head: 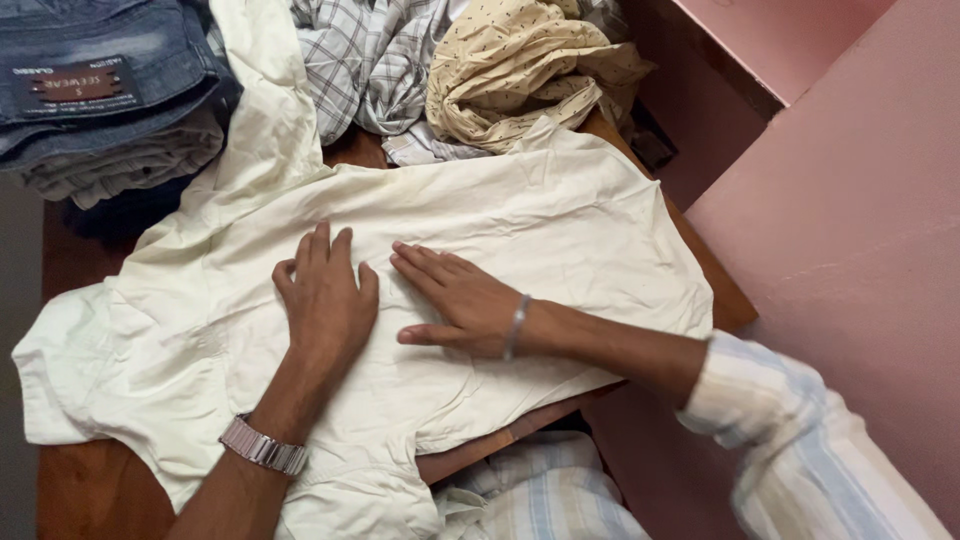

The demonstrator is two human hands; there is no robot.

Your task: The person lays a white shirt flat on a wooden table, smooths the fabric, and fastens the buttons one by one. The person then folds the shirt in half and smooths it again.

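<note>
Brown wooden tabletop (85, 485) pushed close against pink walls (850, 210); dark gap at the corner; soft, even indoor light.

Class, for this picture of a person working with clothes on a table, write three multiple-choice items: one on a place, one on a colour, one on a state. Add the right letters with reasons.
1. Where are the folded jeans?
A. top left of the wooden table
B. under the hands
C. on the pink wall

2. What colour is the shirt spread out under the hands?
A. dark blue
B. pale cream
C. red

3. How do the left hand and right hand lie?
A. clenched in fists
B. lifted off the cloth
C. flat, palms down on the shirt

Answers:
1 A, the denim stack sits at the upper left corner.
2 B, the cloth is a pale cream, nearly white.
3 C, both hands rest side by side with fingers stretched out on the cloth.
</note>
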